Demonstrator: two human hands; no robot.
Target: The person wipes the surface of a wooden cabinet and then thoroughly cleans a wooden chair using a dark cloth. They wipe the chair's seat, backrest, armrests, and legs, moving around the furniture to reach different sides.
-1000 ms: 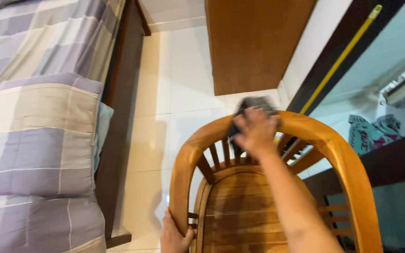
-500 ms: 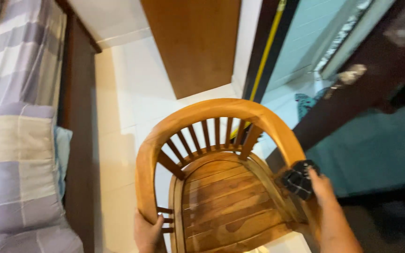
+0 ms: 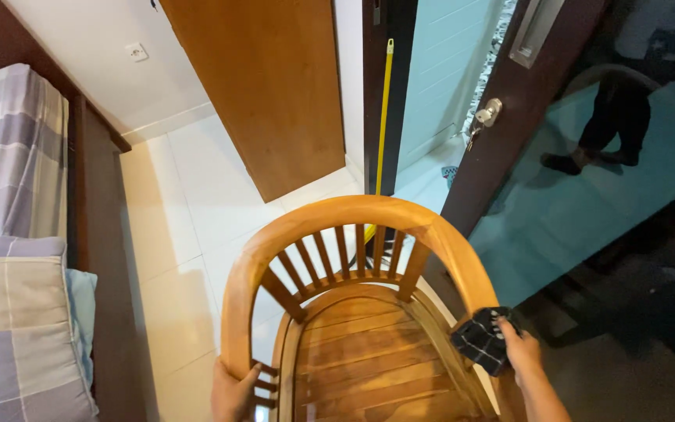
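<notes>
**Dark cloth pressed to a wooden chair's arm**

At lower right, the right hand (image 3: 521, 352) gripped a dark cloth (image 3: 482, 340) against the chair (image 3: 353, 215) rail, apparently wiping it. At bottom centre, the left hand (image 3: 232, 391) clasped the opposite arm, seemingly steadying it.

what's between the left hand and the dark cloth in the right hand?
In the head view, only the wooden chair: its slatted seat and curved arm rail lie between the left hand and the dark cloth in the right hand.
</notes>
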